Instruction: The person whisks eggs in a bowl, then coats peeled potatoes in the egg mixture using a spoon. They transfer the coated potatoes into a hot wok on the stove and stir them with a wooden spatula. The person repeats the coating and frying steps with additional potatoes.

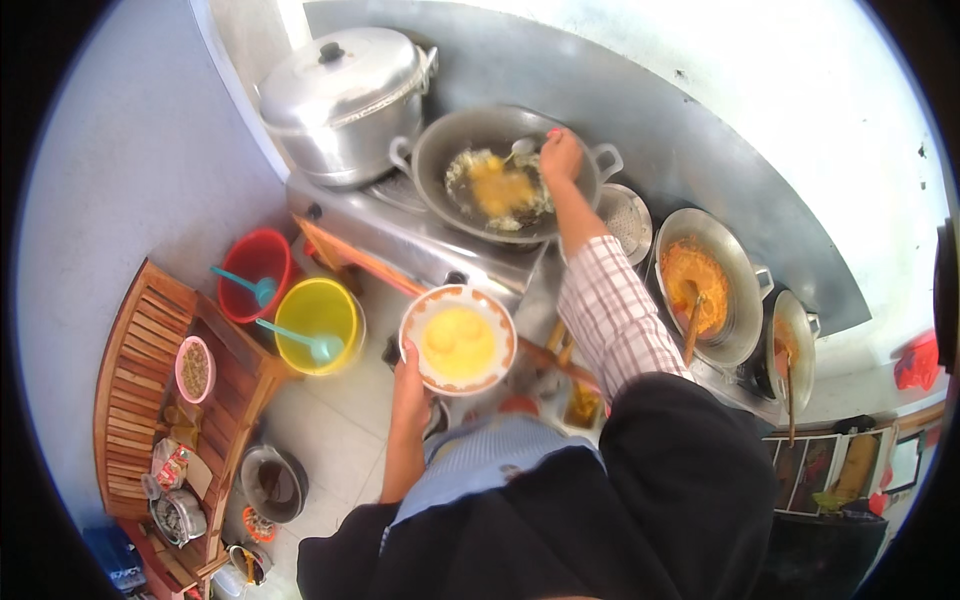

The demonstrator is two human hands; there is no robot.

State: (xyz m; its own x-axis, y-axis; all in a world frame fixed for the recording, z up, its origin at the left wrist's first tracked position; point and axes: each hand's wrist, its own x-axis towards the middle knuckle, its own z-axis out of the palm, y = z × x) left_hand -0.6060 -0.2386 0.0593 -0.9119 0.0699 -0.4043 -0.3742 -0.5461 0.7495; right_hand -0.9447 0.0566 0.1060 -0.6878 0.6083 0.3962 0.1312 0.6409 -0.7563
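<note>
My left hand holds the rim of a plate with a brown patterned edge, and yellow liquid that looks like beaten egg lies in it. Over a large metal wok on the stove, my right hand is closed on a utensil with a small rounded head; its handle is mostly hidden. Yellow food, blurred, fries in the wok with pale frothy bits around it.
Left of the wok stands a lidded aluminium pot. A perforated skimmer and two woks of orange food are at right. Red and yellow buckets with blue dippers stand beside a wooden bench.
</note>
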